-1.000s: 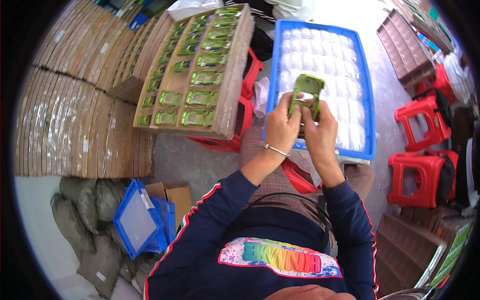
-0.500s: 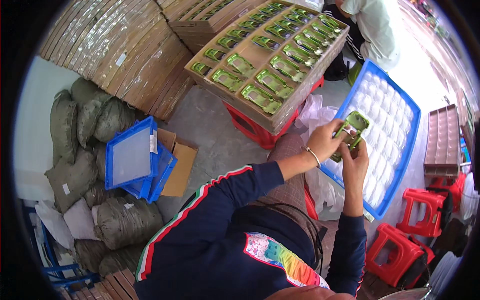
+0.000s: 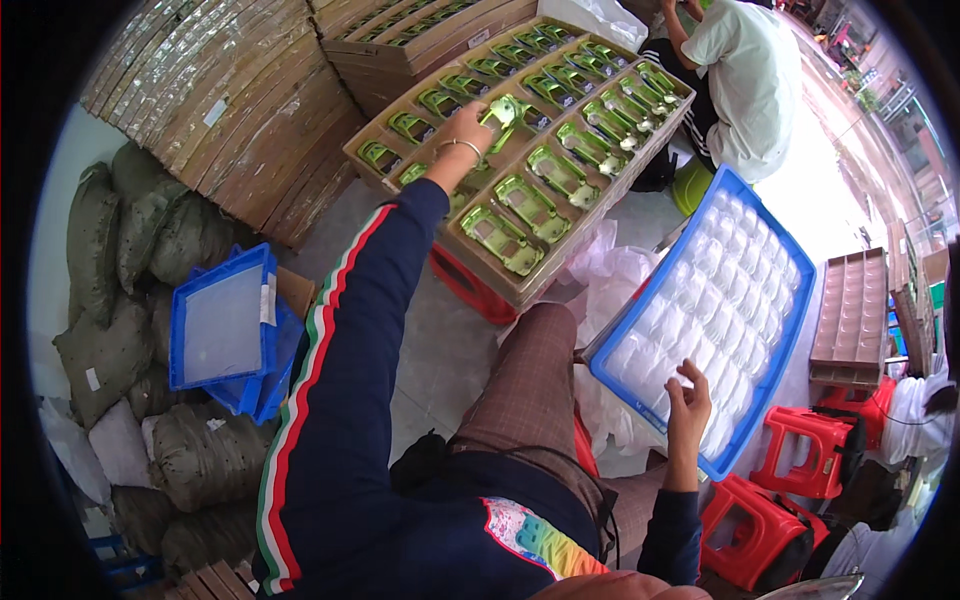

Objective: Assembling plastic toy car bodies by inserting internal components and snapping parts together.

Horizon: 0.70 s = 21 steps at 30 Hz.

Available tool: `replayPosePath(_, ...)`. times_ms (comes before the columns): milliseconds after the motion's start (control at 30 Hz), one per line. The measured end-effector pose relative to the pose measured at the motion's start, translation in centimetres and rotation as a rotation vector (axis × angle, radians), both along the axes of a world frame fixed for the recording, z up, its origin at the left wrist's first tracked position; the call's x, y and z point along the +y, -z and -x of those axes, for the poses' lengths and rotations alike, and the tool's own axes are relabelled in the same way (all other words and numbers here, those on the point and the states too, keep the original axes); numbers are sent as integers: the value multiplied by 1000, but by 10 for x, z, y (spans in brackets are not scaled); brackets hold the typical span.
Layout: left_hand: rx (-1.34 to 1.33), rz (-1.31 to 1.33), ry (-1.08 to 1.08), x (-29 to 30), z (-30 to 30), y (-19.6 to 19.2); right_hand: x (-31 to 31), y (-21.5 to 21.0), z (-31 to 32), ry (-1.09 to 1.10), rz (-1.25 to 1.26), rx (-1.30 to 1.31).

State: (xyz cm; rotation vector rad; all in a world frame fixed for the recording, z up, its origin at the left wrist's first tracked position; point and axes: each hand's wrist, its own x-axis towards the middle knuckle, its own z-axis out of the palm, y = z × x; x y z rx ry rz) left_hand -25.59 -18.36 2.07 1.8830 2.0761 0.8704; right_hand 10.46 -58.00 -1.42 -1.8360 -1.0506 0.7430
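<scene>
My left hand is stretched out over the brown compartment tray and grips a green plastic toy car shell above the middle of its rows. Similar green shells lie in the compartments around it. My right hand hovers by the near edge of a blue-rimmed tray. Its fingers are loosely bent and apart, with nothing visible in them. Inside that tray sit rows of white, rounded pieces that look wrapped in thin film.
Stacked brown trays rise at the back left. Stuffed dark sacks and blue frames stand at the left. Red stools are at the lower right. A person in a white shirt sits beyond the trays.
My left hand has carried the green toy car shell from above the blue-rimmed tray to the compartment tray. My right hand has let go of it and moved down, nearer to me.
</scene>
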Motion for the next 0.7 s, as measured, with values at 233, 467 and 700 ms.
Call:
replayPosePath(233, 817, -32, 277, 43, -17, -9, -15, 22, -20, 109, -10, 150)
replayPosePath(467, 761, -28, 363, 54, -8, 16, -11, 24, -17, 205, -28, 218)
replayPosePath(700, 481, -315, 598, 76, -19, 28, -16, 21, -26, 303, 14, 195)
